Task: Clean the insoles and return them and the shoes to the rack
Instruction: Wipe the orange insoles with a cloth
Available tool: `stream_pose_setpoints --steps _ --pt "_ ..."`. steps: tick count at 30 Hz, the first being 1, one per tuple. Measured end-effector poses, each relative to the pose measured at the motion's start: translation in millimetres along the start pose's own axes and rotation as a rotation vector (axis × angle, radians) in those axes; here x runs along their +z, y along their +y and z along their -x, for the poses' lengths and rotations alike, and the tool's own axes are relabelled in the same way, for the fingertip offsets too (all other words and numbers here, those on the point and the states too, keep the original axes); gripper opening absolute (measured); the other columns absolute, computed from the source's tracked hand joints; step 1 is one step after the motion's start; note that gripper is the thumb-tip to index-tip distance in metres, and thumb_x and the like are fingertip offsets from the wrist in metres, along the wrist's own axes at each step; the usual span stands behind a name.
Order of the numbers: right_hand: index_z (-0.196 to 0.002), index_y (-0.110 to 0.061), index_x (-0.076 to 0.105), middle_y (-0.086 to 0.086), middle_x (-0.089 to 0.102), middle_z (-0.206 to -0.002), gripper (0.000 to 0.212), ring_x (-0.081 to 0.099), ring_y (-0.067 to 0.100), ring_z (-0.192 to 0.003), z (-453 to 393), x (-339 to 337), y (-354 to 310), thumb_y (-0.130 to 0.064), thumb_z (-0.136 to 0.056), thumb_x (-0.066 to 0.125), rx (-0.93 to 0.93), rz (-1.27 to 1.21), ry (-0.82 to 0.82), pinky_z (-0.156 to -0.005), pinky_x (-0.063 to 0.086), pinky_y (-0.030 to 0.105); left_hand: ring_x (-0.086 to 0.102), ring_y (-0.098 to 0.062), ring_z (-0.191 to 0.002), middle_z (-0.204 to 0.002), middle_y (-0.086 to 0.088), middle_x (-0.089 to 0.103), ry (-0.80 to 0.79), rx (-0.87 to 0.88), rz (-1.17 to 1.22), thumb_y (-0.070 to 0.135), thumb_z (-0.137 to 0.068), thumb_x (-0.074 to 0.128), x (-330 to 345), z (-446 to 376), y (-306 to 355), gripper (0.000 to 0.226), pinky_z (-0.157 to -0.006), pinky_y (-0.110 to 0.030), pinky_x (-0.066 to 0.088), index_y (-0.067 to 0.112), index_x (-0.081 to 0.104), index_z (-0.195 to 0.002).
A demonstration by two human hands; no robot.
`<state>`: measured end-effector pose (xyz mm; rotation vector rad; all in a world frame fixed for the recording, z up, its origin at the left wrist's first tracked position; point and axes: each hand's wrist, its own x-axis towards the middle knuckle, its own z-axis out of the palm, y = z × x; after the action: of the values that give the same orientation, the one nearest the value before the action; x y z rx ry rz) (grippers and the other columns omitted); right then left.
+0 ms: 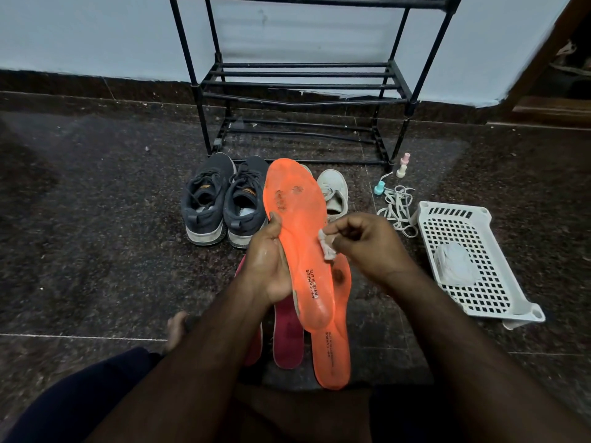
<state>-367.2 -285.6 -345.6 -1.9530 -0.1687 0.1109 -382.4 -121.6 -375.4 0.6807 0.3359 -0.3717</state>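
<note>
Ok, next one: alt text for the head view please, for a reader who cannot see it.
A person's left hand holds up an orange insole while the right hand pinches a small white wipe against its edge. On the dark floor lie another orange insole, two red insoles, dark sneakers, a white shoe, a white basket and a black rack.

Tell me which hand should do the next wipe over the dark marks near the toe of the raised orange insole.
Right hand: its fingers already pinch the white wipe against the raised orange insole. The left hand grips that insole to steady it, so it is probably best left there.
</note>
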Motion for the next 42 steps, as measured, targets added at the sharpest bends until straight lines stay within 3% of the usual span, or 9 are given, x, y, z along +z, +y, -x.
stream_pose_setpoints --steps 2,5,9,12,18,26,33,38,42 --pt "-0.081 -0.02 0.074 0.007 0.074 -0.082 0.02 0.07 0.033 -0.072 2.0 0.2 2.6 0.0 -0.082 0.073 0.042 -0.034 -0.038 -0.069 0.06 0.052 0.068 -0.037 -0.108 -0.121 -0.025 0.068 -0.02 -0.006 -0.012 0.058 -0.103 0.025 2.4 1.7 0.9 0.072 -0.098 -0.051 0.048 0.001 0.054 -0.136" --pt "-0.085 -0.011 0.073 0.004 0.073 -0.077 0.016 0.067 0.015 -0.063 2.1 4.9 0.3 0.005 -0.083 0.07 0.07 -0.138 -0.062 -0.063 0.059 0.033 0.071 -0.036 -0.101 -0.116 -0.024 0.07 -0.053 -0.026 -0.044 0.059 -0.103 0.021 3.9 3.3 1.1 0.072 -0.089 -0.049 0.053 0.002 0.058 -0.126" --pt "-0.088 -0.011 0.075 0.009 0.075 -0.085 0.015 0.071 0.029 -0.079 -3.4 10.1 4.4 0.002 -0.083 0.071 0.043 -0.148 0.067 -0.08 0.059 0.046 0.061 -0.036 -0.112 -0.125 -0.023 0.064 -0.087 -0.038 -0.036 0.058 -0.102 0.031 -1.4 -0.8 0.8 0.07 -0.11 -0.055 0.037 0.002 0.068 -0.123" --pt "-0.086 -0.02 0.074 0.004 0.074 -0.084 0.02 0.071 0.021 -0.078 -7.6 13.8 6.5 0.0 -0.084 0.071 0.032 -0.149 0.175 -0.076 0.059 0.043 0.064 -0.032 -0.103 -0.116 -0.017 0.067 -0.114 -0.073 -0.046 0.056 -0.102 0.038 -2.7 -0.9 -8.5 0.062 -0.106 -0.053 0.041 0.008 0.073 -0.118" --pt "-0.096 -0.018 0.076 -0.006 0.07 -0.093 0.019 0.064 0.007 -0.086 -2.5 14.8 7.3 -0.006 -0.083 0.07 -0.285 0.406 0.158 -0.077 0.045 0.01 0.072 -0.037 -0.094 -0.112 -0.02 0.072 -0.052 -0.069 -0.017 0.061 -0.101 0.031 3.5 2.5 -13.2 0.067 -0.095 -0.056 0.048 0.007 0.065 -0.121" --pt "-0.109 -0.015 0.074 0.002 0.069 -0.105 0.023 0.063 0.019 -0.101 5.1 26.1 1.7 -0.013 -0.087 0.068 -0.311 0.617 -0.056 -0.089 0.047 0.028 0.07 -0.027 -0.076 -0.094 -0.018 0.072 0.045 -0.017 0.046 0.06 -0.101 0.029 0.0 -1.6 -8.2 0.07 -0.075 -0.038 0.059 0.002 0.06 -0.122" --pt "-0.099 -0.019 0.077 -0.003 0.073 -0.1 0.019 0.065 0.011 -0.094 19.4 26.3 -8.3 -0.01 -0.084 0.07 -0.234 0.56 -0.158 -0.085 0.048 0.024 0.064 -0.036 -0.115 -0.125 -0.026 0.066 0.107 -0.006 0.02 0.064 -0.101 0.029 0.7 -4.5 -1.4 0.076 -0.094 -0.048 0.051 0.001 0.057 -0.132" --pt "-0.096 -0.015 0.076 0.002 0.069 -0.092 0.02 0.065 0.019 -0.089 10.3 30.3 -7.5 -0.006 -0.081 0.067 -0.325 0.554 0.027 -0.08 0.051 0.031 0.073 -0.032 -0.09 -0.105 -0.021 0.073 0.084 0.005 0.024 0.058 -0.103 0.028 -0.4 -3.1 -3.7 0.069 -0.09 -0.046 0.051 0.0 0.063 -0.119" --pt "-0.106 -0.017 0.074 0.005 0.068 -0.097 0.024 0.064 0.026 -0.093 19.7 40.9 -4.8 -0.011 -0.085 0.062 -0.302 0.672 -0.071 -0.079 0.052 0.041 0.07 -0.033 -0.1 -0.113 -0.024 0.071 0.102 -0.004 0.047 0.063 -0.101 0.03 -3.3 -7.5 -2.4 0.074 -0.092 -0.045 0.051 0.0 0.06 -0.126"
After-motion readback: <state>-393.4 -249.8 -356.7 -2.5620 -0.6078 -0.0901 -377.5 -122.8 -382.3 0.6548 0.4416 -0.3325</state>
